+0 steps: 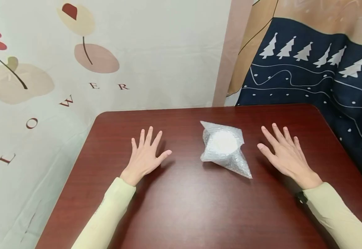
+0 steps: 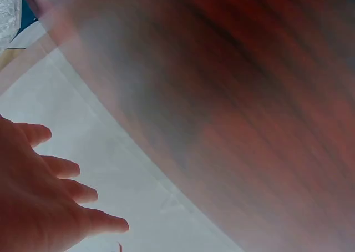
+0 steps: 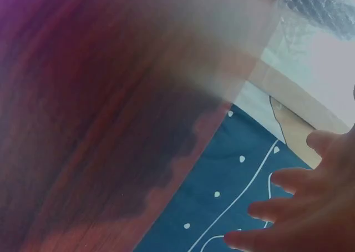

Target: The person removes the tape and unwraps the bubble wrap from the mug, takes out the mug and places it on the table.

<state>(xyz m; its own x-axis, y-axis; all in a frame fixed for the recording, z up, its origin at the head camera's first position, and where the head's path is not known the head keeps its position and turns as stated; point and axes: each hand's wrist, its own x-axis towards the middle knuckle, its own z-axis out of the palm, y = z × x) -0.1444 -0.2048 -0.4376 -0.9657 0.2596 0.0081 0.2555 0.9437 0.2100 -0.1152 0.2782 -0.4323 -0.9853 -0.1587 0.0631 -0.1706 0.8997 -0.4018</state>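
Head view: a bubble-wrapped package [image 1: 224,148] sits on the reddish-brown tabletop [image 1: 206,211], toward its 12 o'clock edge. Something white and bright shows through the wrap, and pointed corners stick out between 10 and 11 o'clock and between 4 and 5. Both hands are released, holding nothing, backs up and fingers spread. From the package, the left hand [image 1: 145,155] lies at 9 o'clock and the right hand [image 1: 285,154] at 3, each clear of it with a shadow on the wood. Pale yellow-green sleeves [image 1: 109,211] cover the arms, and a dark band [image 1: 301,197] shows at the right cuff. Beyond the tabletop, a white hanging [image 1: 168,52] with flowers and letters spreads from 9 to 12 o'clock; a navy cloth [image 1: 305,77] with white trees is at 2. Left wrist view: wrap at 10 o'clock, fingers at 8. Right wrist view: wrap at 2, fingers at 4.
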